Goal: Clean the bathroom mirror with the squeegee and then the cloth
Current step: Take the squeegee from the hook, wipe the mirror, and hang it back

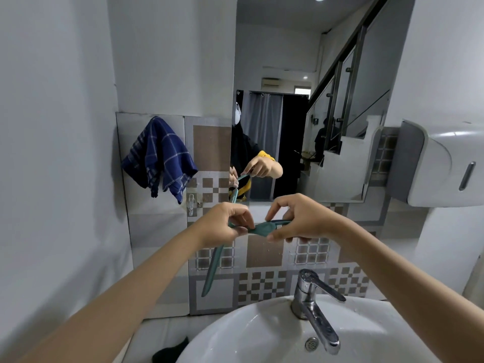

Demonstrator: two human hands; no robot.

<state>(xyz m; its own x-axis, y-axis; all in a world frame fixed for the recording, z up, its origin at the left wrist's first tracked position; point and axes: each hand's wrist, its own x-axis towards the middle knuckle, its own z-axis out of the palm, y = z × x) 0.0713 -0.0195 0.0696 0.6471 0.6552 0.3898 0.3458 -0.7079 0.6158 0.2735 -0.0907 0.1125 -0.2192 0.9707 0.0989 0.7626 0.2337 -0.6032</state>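
A teal squeegee (263, 227) is held in both hands just below the mirror (288, 106). My left hand (225, 224) pinches it near the head, and its long blade (213, 268) hangs down and left toward the tiles. My right hand (301, 218) grips the handle end with thumb and fingers. A blue checked cloth (159, 155) hangs on the wall to the left of the mirror, apart from both hands. The mirror reflects the hands and the squeegee.
A white sink (235, 331) with a chrome tap (311, 302) sits right below my arms. A clear wall hook (191, 204) is fixed on the patterned tiles. A white dispenser (445, 163) juts out at right. Something dark (170, 352) lies left of the sink.
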